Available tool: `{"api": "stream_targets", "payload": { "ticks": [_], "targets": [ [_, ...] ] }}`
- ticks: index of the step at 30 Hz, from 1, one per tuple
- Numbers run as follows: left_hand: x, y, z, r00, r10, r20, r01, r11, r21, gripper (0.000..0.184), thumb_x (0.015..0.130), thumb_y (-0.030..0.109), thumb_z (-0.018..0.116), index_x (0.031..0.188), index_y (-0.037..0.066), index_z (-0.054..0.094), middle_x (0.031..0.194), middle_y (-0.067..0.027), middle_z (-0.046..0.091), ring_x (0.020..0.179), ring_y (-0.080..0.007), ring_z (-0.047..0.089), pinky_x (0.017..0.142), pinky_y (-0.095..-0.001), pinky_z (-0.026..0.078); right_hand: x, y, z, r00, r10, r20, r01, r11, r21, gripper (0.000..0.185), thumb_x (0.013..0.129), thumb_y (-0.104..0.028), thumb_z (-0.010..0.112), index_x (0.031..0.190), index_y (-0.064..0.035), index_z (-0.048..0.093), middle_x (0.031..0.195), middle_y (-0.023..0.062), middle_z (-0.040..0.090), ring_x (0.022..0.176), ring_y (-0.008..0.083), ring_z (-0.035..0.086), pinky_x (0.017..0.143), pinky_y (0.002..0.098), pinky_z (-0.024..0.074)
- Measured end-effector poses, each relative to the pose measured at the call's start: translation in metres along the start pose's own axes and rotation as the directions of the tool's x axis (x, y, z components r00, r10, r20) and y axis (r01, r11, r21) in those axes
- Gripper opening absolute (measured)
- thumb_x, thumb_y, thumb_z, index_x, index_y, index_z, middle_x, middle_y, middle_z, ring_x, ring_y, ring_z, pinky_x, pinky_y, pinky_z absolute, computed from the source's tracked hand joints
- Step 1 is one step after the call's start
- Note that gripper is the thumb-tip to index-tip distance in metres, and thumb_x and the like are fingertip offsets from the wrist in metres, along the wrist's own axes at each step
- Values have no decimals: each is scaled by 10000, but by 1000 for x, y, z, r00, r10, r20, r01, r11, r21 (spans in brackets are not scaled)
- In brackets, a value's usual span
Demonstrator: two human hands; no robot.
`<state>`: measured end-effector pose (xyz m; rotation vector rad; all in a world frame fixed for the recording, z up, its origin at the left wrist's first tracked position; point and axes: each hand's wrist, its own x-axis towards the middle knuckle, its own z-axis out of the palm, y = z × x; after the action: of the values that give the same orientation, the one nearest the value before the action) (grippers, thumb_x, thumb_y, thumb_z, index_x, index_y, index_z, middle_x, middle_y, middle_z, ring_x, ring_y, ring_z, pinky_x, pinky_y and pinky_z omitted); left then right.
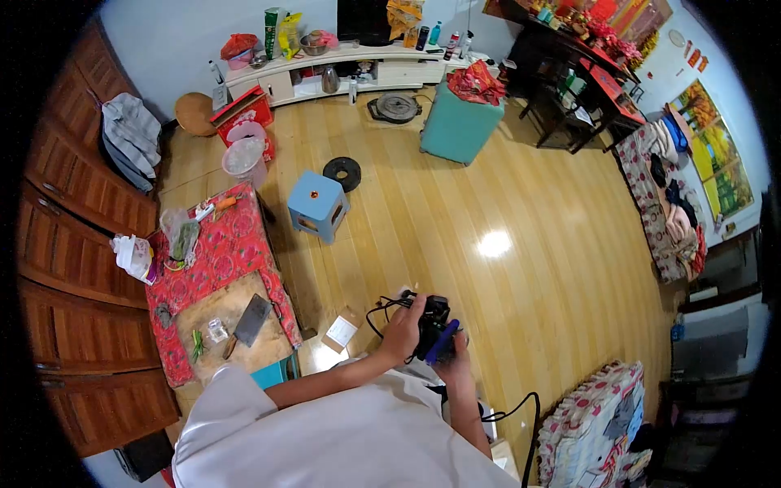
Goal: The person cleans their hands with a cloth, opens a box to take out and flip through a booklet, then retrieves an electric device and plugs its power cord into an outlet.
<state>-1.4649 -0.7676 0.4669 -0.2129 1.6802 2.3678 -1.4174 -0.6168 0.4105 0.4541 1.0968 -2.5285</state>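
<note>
Just in front of my white shirt, my left hand (401, 332) closes around a black device with a cable (431, 319), gripping its left side. My right hand (457, 362) closes on the same device from the right, beside its blue-purple strip (443, 340). What kind of device it is I cannot make out. A thin black cable (376, 311) loops out to the left of it. Nearest on the left stands a table with a red patterned cloth (232, 244); on its cutting board (264, 285) lie a cleaver (253, 319) and some green vegetables (198, 345).
A blue plastic stool (317, 199) and a black ring-shaped disc (342, 173) are on the wooden floor ahead. Farther off stand a teal suitcase (460, 126) and a long white TV cabinet (281, 88). A cushioned seat (582, 415) is at right, near a thick black cable (533, 431).
</note>
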Motion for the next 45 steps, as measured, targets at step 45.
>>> {"api": "stream_targets", "payload": {
  "ticks": [45],
  "targets": [
    [830, 253, -313, 996, 24, 82, 53, 584, -810, 404, 929, 361, 538, 1163, 37, 599, 1046, -109, 668, 986, -247, 636, 877, -370, 525, 913, -285, 349, 543, 505, 671, -437, 852, -288, 879, 602, -365, 857, 1325, -131, 414, 1287, 129, 532, 1173, 298, 553, 1006, 410, 458]
  ]
}}
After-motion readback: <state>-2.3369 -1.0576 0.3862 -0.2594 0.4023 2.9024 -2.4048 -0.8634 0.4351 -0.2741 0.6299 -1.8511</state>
